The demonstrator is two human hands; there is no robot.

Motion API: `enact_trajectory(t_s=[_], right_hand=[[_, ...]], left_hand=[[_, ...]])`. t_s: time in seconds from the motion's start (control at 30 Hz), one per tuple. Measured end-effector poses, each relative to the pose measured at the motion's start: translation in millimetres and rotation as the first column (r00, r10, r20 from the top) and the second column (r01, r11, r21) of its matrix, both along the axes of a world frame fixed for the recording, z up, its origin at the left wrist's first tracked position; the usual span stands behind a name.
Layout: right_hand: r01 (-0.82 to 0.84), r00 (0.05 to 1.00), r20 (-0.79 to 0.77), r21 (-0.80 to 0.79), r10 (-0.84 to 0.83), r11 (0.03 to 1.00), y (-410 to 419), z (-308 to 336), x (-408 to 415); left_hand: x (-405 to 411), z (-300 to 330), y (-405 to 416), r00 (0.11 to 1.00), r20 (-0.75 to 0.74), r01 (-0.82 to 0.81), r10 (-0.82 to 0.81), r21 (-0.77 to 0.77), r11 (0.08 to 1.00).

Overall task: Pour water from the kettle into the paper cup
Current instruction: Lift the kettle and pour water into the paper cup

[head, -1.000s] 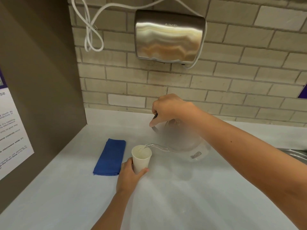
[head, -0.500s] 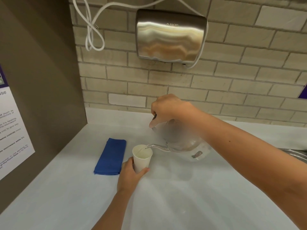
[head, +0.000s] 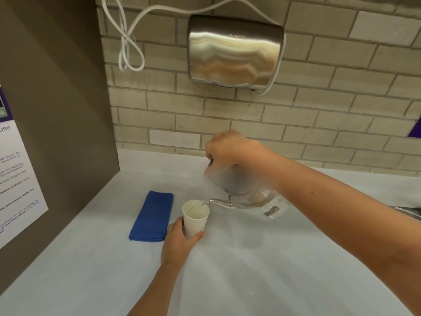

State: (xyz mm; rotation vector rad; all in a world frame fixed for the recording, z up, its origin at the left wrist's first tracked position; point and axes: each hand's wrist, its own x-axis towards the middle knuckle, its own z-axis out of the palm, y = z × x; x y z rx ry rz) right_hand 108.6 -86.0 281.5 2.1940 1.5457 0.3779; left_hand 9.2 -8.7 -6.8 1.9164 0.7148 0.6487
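Kettle (head: 252,197) – right hand (head: 227,149) gripping | paper cup (head: 195,218) – left hand (head: 180,242) gripping | dryer (head: 235,50) reads, perhaps, "AIKE"

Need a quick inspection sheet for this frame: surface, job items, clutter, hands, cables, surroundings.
Surface: white counter, no spill seen.
Job's things: paper cup upright; kettle tilted, spout tip over the cup's mouth.
Clutter: folded blue cloth left of the cup, apart from it.
Hands: left hand wraps the cup's base; right hand grips the kettle handle.
Cables: white cord looped on the wall.
Surroundings: steel hand dryer on the brick wall; printed notice at left.
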Motion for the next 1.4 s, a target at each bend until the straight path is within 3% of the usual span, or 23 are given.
enact_trajectory(t_s=[0.8, 1.0, 1.27, 1.4], right_hand=[[0.002, 1.0, -0.015, -0.012, -0.002, 1.0, -2, -9, 6], [0.055, 0.989, -0.143, 0.117, -0.038, 0.992, -17, -8, 25], [0.199, 0.907, -0.412, 0.243, -0.085, 0.949, -40, -15, 61], [0.226, 0.896, -0.441, 0.342, -0.056, 0.912, -44, -16, 79]], left_hand=[[0, 1, -1, 1.0, -0.021, 0.007, -0.007, -0.002, 1.0], [-2, 2, -2, 1.0, 0.007, 0.016, -0.016, -0.015, 1.0], [-3, 3, -1, 1.0, 0.021, 0.011, -0.011, -0.021, 1.0], [-3, 3, 1, 1.0, 0.018, 0.006, -0.006, -0.017, 1.0]])
